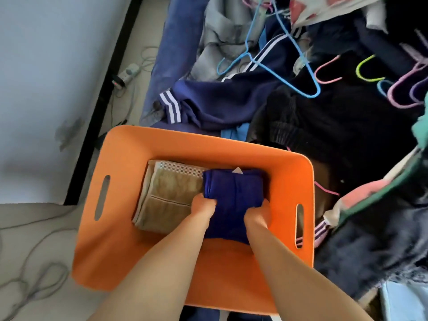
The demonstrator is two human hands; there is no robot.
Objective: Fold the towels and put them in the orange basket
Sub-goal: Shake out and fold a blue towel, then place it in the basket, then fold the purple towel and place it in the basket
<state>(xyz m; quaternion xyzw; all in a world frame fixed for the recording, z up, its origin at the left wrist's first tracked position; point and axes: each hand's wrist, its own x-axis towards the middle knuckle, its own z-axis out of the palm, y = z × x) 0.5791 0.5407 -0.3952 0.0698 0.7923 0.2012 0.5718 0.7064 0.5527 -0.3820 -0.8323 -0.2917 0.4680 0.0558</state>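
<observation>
- Folded dark-blue cloth towel [234, 200]: it lies inside the orange felt basket [289, 181], at 3 o'clock of the folded beige terry towel [169, 198].
- Left hand [203, 207] and right hand [257, 216]: fingers curl round its near edge.
- Lower it flat; release both sides together.

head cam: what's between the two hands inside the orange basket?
Head view: the folded dark blue towel fills the stretch between the left hand and right hand; both grip its sides.
</observation>
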